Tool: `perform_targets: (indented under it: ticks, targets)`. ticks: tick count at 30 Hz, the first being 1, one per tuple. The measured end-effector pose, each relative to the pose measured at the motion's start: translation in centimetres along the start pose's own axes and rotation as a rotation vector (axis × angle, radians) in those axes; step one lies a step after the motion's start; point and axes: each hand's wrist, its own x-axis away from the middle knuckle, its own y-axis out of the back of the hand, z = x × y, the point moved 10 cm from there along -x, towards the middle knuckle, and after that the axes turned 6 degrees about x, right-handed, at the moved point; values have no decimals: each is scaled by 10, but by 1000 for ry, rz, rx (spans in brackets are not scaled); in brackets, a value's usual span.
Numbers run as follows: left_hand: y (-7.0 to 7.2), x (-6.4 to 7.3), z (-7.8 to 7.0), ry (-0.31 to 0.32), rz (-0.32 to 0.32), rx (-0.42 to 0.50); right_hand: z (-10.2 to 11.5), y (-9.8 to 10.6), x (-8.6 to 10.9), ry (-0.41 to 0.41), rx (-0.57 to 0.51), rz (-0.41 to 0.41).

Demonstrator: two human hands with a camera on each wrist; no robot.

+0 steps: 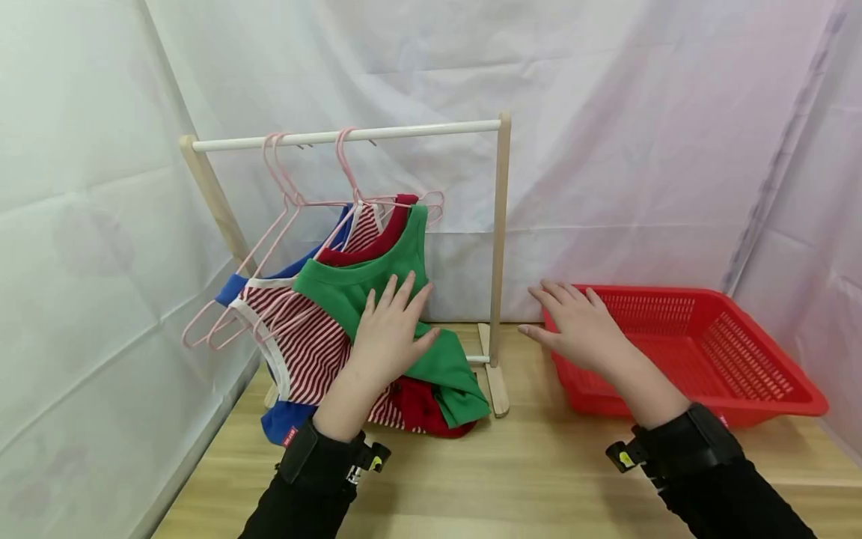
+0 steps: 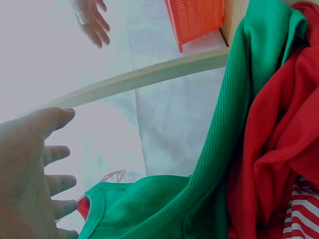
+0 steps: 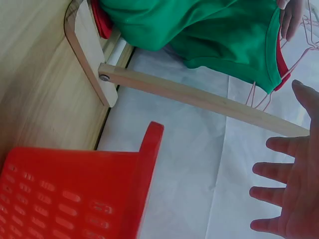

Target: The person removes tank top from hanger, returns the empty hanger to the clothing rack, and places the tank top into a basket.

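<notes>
My left hand (image 1: 387, 329) is spread over the front of a green sleeveless top (image 1: 407, 243), overlapping it in the head view and holding nothing. In the left wrist view its fingers (image 2: 60, 184) are straight and apart. Behind the green top hang a dark red top (image 1: 387, 243), a red-and-white striped top (image 1: 306, 348) and a blue top (image 1: 286, 423), on pink hangers (image 1: 346, 165) hooked over a rack's white rod (image 1: 431, 130). My right hand (image 1: 582, 329), fingers spread and holding nothing, hovers by the left rim of a red plastic basket (image 1: 761, 415).
The rack's wooden right post (image 1: 500, 247) and foot (image 1: 497, 389) stand between the tops and the basket. Underneath is a wooden table (image 1: 512, 479). White cloth (image 1: 640, 150) rises behind and on both sides.
</notes>
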Motion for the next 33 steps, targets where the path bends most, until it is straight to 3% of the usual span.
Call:
perform_targets:
  ticks: [6,15,24,27,31,33]
  targets:
    - [20,17,-5,-42,-156,35,2,1,5,4,-16,-38]
    - [58,48,-8,-95,-417,108,11,18,19,-1,-75,-172]
    - [113,89,0,-225,-836,172,18,27,34,-16,-100,-244]
    - [124,101,13,-174,-925,162,19,26,39,-24,-112,-252]
    - [131,117,40,0,-1001,114,17,19,45,-46,-122,-232]
    - [131,123,56,97,-1009,103,14,17,47,-65,-134,-218]
